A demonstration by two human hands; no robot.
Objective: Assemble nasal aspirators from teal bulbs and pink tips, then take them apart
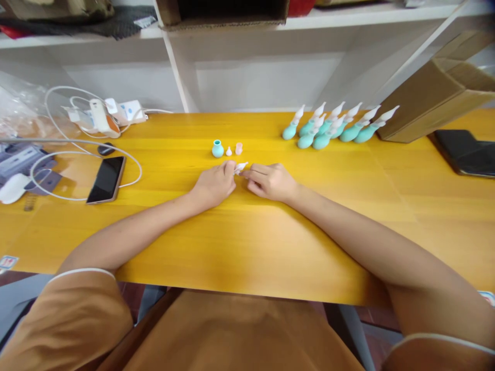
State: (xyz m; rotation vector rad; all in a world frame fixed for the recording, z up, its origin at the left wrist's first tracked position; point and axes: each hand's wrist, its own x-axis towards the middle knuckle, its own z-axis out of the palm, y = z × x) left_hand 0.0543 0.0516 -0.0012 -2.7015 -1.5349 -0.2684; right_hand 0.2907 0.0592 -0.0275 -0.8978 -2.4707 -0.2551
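Both hands rest on the yellow table (247, 242) near its middle. My left hand (214, 184) and my right hand (270, 181) pinch a small white nozzle piece (240, 167) between their fingertips. Just beyond them stand a small teal bulb (217, 149), a tiny white part (229, 151) and a small pink part (238, 148) in a row. Farther right, several assembled teal bulbs with white tips (336, 128) lie side by side.
A black phone (106, 179) lies at the left inside a loop of white cable (77, 154), with a charger and plug strip (104, 116) behind. A cardboard box (436, 93) leans at the right. A dark tablet (466, 152) lies beside it. White shelving stands behind.
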